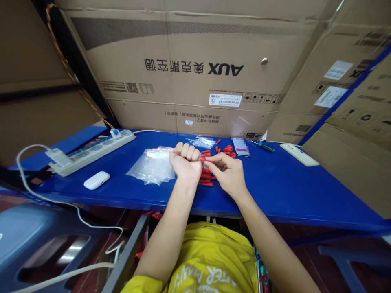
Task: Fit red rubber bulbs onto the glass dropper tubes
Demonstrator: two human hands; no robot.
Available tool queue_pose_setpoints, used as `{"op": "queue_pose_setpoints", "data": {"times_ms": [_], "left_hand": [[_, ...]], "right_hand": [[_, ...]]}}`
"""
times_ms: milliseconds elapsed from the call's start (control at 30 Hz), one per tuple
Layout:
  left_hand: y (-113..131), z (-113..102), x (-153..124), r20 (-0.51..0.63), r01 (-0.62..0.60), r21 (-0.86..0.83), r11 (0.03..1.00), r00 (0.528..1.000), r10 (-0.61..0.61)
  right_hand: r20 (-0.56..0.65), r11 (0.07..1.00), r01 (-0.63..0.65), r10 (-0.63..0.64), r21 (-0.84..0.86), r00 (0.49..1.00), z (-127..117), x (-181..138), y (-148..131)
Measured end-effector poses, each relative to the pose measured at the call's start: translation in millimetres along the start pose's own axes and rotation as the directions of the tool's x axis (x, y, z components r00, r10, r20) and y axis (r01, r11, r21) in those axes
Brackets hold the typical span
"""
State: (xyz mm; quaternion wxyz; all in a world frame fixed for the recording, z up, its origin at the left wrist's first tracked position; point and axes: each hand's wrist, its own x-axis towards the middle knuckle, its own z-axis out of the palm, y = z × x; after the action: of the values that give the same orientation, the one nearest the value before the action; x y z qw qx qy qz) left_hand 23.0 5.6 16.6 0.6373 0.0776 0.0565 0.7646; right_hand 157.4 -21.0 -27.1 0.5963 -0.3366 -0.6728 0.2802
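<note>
My left hand [185,162] is closed in a fist, palm side up, above the blue table. What lies inside its fingers is hidden. Right beside it, my right hand [228,171] pinches a red rubber bulb [206,160] between thumb and forefinger, the bulb's other end meeting the left fist. Under and behind the hands lie several red bulb-ended pieces [207,184], partly covered. More loose red bulbs [228,150] are heaped just beyond the right hand. Thin clear tubes [203,142] lie in a bunch behind the left fist.
Clear plastic bags [154,165] lie left of the hands on the blue table [275,191]. A phone [241,147], a green-handled screwdriver [266,147] and a white power bank-like block [299,154] are at right. A power strip [91,152] and a white earbud case [97,180] sit left; cardboard stands behind.
</note>
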Motion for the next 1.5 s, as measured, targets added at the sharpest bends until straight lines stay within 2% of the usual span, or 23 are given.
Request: {"op": "queue_pose_setpoints", "data": {"times_ms": [333, 833, 967, 1067, 1200, 1500], "left_hand": [[0.4, 2.7, -1.4, 0.051, 0.037, -0.018, 0.999, 0.998, -0.036], [-0.8, 5.7, -5.4, 0.031, 0.052, -0.068, 0.996, 0.998, -0.050], [1.2, 2.4, -3.4, 0.020, 0.044, -0.066, 0.997, 0.999, -0.043], [3.2, 0.7, -2.6, 0.033, 0.032, -0.074, 0.997, 0.999, -0.029], [4.9, -0.1, -2.2, 0.057, -0.008, -0.090, 0.996, 0.998, 0.013], [2.1, 3.2, -7.3, 0.066, -0.003, -0.070, 0.998, 0.998, 0.008]], "right_hand": [[-0.030, 0.999, 0.039, -0.040, -0.032, 0.999, -0.3, 0.2, -4.5], [-0.020, 0.973, 0.170, -0.175, -0.154, 0.984, -2.2, -2.8, -4.1], [0.026, 0.991, 0.095, -0.093, -0.099, 0.995, -1.4, -2.2, -4.2], [0.071, 0.997, -0.050, 0.046, 0.057, 0.996, -1.9, 0.0, -3.5], [0.102, 0.955, -0.194, 0.175, 0.223, 0.979, -1.9, 2.9, -3.1], [0.015, 0.954, -0.184, 0.186, 0.237, 0.982, 3.9, 0.9, -8.4]]}}
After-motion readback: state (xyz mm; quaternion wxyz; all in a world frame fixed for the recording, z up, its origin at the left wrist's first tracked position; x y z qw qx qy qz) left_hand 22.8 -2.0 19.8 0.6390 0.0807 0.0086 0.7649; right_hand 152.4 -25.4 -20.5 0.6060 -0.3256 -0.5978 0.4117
